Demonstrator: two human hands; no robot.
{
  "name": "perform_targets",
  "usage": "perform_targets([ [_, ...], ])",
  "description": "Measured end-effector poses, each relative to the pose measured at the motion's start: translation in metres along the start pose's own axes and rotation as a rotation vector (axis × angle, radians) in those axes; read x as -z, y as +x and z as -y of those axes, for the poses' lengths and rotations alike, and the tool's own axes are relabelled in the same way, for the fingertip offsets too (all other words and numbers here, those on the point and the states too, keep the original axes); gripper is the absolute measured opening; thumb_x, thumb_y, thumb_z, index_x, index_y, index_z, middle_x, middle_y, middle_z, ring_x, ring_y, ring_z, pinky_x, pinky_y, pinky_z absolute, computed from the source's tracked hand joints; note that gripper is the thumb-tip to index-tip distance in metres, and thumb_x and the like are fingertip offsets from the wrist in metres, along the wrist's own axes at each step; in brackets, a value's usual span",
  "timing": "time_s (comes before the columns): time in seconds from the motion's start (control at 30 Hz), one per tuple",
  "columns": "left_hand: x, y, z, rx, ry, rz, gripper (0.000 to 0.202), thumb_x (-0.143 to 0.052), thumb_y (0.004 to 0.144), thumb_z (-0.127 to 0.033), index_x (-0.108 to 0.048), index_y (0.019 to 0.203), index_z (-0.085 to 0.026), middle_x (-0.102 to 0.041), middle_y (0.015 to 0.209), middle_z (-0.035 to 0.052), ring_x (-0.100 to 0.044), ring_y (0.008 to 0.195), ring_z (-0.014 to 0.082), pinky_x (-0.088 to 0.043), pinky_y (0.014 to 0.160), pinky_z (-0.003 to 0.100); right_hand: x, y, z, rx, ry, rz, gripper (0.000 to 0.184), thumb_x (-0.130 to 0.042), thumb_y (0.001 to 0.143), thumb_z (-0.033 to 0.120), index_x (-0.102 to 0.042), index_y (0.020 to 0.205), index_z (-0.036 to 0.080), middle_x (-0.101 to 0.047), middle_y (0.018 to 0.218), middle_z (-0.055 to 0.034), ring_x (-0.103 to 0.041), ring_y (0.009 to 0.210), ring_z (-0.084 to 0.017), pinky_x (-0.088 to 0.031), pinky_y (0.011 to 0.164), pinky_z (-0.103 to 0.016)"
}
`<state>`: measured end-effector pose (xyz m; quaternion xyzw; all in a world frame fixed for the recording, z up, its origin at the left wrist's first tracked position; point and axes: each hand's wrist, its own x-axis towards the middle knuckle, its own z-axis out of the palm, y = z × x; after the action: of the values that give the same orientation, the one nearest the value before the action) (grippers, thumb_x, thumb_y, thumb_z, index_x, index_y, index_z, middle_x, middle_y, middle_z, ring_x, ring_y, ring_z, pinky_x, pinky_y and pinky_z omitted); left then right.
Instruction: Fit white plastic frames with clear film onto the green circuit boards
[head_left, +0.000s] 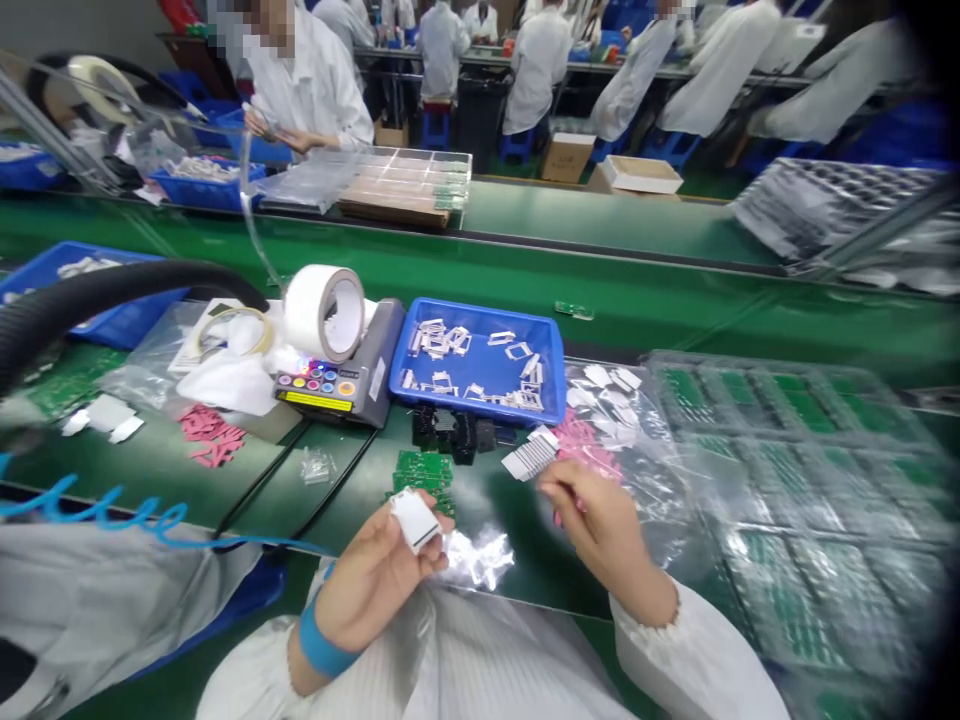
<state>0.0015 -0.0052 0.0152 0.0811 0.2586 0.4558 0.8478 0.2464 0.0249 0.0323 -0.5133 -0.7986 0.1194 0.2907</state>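
My left hand (379,570), with a blue band at the wrist, grips a small white square piece (415,520) that has a dark strip along its near edge. Thumb and fingers hold it by the sides. To the right, my right hand (600,520) has its thumb and index finger pinched together at the corner of a white sheet with dark stripes (529,456). Whatever may be between those fingertips is too small to make out. Green circuit boards (422,475) lie just beyond my left hand. Pink strips (581,450) are spread behind my right hand.
A blue tray (480,402) of white frames sits ahead, beside a grey tape dispenser (386,365) with a white tape roll (315,310). Clear trays of green boards (795,450) fill the right. A black hose (127,280) arches at left; a person (315,90) works across the bench.
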Motion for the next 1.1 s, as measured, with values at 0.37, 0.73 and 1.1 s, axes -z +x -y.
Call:
perform_targets([
  [0.37,-0.012,-0.009,-0.014,-0.155,0.087,0.037,0.032,-0.072,0.071,-0.038,-0.070,0.092,-0.014,-0.069,0.073,0.0024,-0.061,0.068,0.0106,-0.045,0.066,0.021,0.004,0.053,0.081,0.386,0.467,0.227,0.031,-0.042,0.091,0.008,-0.056,0.114,0.024,-0.067,0.089,-0.0035,-0.063,0.081,-0.012,-0.053,0.068,-0.021],
  [0.73,-0.004,-0.014,-0.017,-0.195,0.163,-0.011,0.037,-0.078,0.062,-0.040,-0.071,0.088,-0.015,-0.065,0.072,0.0017,-0.056,0.064,0.0097,-0.040,0.062,0.022,-0.004,0.061,0.091,0.432,0.295,0.188,0.020,-0.049,0.087,0.008,-0.063,0.091,0.020,-0.065,0.088,-0.0055,-0.056,0.081,-0.017,-0.050,0.066,-0.030],
  [1.1,0.003,-0.014,-0.022,-0.266,0.060,-0.109,0.037,-0.076,0.063,-0.042,-0.070,0.093,-0.020,-0.069,0.078,0.0021,-0.060,0.074,0.0140,-0.045,0.075,0.028,-0.039,0.048,0.091,0.379,0.337,0.163,0.039,-0.050,0.088,0.045,-0.052,0.123,0.027,-0.047,0.132,-0.0123,-0.045,0.117,-0.028,-0.042,0.092,-0.049],
])
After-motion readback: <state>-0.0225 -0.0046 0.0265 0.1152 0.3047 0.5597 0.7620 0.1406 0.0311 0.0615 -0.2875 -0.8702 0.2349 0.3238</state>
